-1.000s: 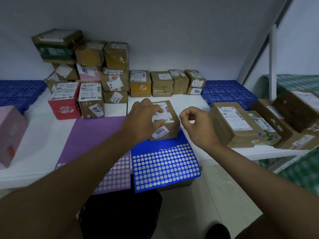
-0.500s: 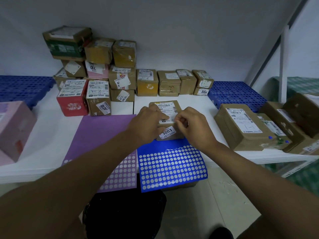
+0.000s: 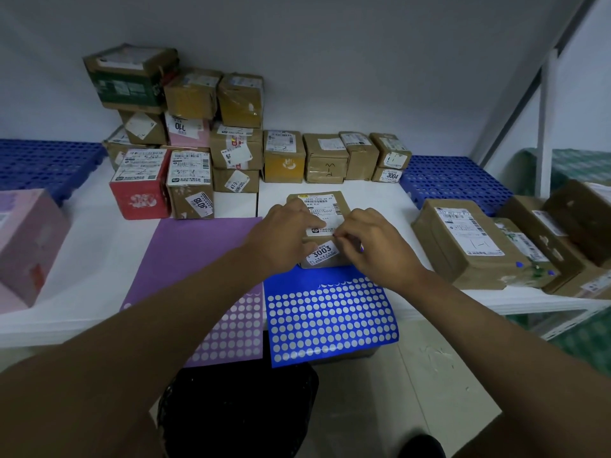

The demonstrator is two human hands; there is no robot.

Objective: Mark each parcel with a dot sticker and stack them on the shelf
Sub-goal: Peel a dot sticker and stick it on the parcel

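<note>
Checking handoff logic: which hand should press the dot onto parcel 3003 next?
Probably right. The right hand has its fingertips pinched at the label edge of parcel 3003, apparently holding the sticker. The left hand grips the parcel's left side, steadying it.

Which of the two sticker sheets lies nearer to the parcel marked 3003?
The blue sheet: its far edge meets the front of the 3003 parcel. The purple sheet lies to its left, beside the parcel.

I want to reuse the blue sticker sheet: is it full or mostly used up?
Mostly used up. The blue sticker sheet shows rows of pale empty circles across nearly its whole surface; only a plain blue strip remains along its far edge.
</note>
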